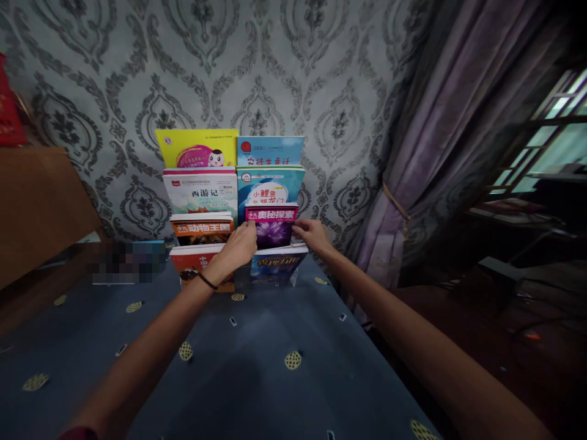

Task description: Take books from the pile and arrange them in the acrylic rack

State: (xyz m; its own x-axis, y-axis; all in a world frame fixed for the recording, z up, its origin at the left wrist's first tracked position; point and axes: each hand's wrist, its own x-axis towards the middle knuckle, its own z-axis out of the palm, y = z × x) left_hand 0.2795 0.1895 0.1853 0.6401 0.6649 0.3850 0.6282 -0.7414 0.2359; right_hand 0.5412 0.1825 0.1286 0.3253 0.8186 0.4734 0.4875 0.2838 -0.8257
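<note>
A purple book (274, 234) with a pink title band stands in the right column of a tiered stack of books. My left hand (242, 245) pinches its left edge, fingers closed. At the opposite edge, my right hand (313, 234) holds it between thumb and fingers. Just in front is a dark blue book (277, 266), and behind rises a teal book (270, 183). An orange book (202, 230) is left of my left hand, with a red book (190, 260) below it, partly hidden by my wrist. Clear plastic (294, 278) shows at the lower right of the stack.
Higher tiers hold a white book (202, 192), a yellow book (197, 143) and a light blue book (270, 146). The stack stands on a dark blue patterned cloth (257, 366) against a wallpapered wall. A cardboard box (41, 208) is at left, a purple curtain (426, 122) at right.
</note>
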